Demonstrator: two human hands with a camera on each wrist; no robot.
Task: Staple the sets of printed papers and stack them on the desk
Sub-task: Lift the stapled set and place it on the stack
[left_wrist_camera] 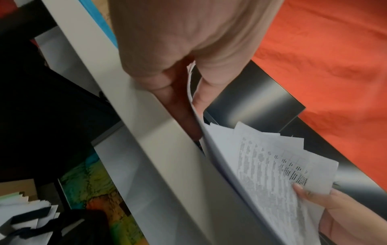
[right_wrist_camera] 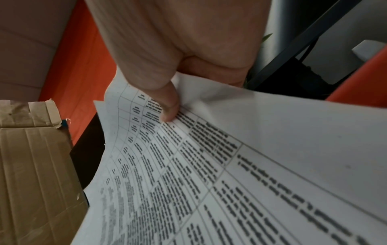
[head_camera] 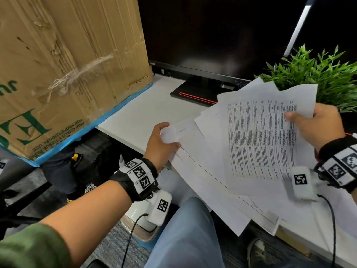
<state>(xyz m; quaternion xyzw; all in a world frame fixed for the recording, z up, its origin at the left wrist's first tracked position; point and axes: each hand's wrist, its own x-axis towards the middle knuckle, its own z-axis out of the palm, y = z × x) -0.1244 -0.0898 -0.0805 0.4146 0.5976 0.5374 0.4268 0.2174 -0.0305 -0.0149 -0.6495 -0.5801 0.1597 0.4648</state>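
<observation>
While my left hand [head_camera: 158, 143] pinches the near-left corner of the fanned papers [head_camera: 257, 140] and my right hand [head_camera: 318, 125] grips their far-right edge above the desk [head_camera: 139, 115], I judge the sheets, spanning between both grips, need squaring.

Both forearms reach forward, each wrist wrapped in a black band. The left hand [head_camera: 159, 143] curls its thumb over and fingers under what it pinches. The right hand [head_camera: 316, 125], raised higher and further out, presses its thumb down in a similar pinch.
</observation>
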